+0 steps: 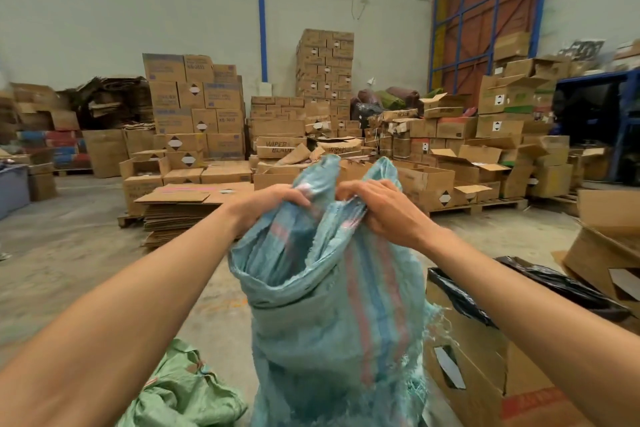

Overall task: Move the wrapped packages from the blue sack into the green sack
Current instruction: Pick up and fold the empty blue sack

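Green sack (180, 392): crumpled on floor (69, 270) at bottom left, just beside blue sack, under your L forearm.
Blue sack (332, 305): upright in front of you, mouth open toward you, red stripes down its side, frayed threads on R edge.
Packages: can't see any; sack's inside is hidden.
Your left hand (266, 199): grip clenched on top rim of blue sack, fabric bunched in fingers.
Your right hand (377, 206): grip also grasping the rim, close beside L hand.
Box (485, 367): cardboard, lined w/ black plastic bag (554, 284), touching blue sack's R side.
Background: stacked cartons (197, 104) on pallets, flat cardboard pile (183, 208), blue-framed door (491, 7).
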Tool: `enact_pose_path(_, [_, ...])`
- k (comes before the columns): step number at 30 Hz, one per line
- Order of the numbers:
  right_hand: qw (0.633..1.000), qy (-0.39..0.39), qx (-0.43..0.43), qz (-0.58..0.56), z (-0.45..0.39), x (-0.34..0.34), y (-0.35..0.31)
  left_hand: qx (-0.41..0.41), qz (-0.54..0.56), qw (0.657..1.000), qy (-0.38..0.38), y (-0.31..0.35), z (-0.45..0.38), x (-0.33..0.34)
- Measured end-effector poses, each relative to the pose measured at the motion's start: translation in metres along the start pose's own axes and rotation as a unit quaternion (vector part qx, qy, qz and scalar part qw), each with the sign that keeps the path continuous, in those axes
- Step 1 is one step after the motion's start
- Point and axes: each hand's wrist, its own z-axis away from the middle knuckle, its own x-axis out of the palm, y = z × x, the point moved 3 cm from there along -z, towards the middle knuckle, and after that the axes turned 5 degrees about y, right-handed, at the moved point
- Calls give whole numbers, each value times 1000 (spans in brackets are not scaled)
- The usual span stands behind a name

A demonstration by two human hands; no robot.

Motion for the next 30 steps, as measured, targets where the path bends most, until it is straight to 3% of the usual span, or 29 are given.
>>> enact_pose_path(4, [998,-23,48,46,-20,11,4,35,-1,999,-34,-4,-5,16])
enact_pose_path(9, [990,-139,32,19,-17,19,8,16,-17,996,-90,-20,-11,14])
enact_pose_path(12, [987,-145,53,44,-18,20,7,17,-33,995,-92,-25,-9,14])
enact_pose_path(14, [983,-140,82,85,-15,15,11,11,39,998,-55,-34,-9,3])
enact_pose_path(17, [976,-113,130,134,-12,7,23,52,177,977,106,-73,-16,-29])
enact_pose_path(18, [976,-92,153,120,-13,2,25,54,133,978,153,-94,-17,-39])
enact_pose_path(19, [976,-84,180,91,-15,-1,26,36,59,988,137,-121,-20,-43])
enact_pose_path(21, [966,-97,241,-6,-23,-2,27,-27,-67,997,-6,-168,-13,-27])
enact_pose_path(23, [946,-118,285,-98,-32,0,23,-30,-73,995,-53,-193,-6,0])
enact_pose_path(28, [882,-163,337,-287,-47,5,1,72,90,982,151,-211,-8,55])
enact_pose_path(30, [861,-172,340,-338,-51,-1,-3,62,109,976,178,-219,-8,67])
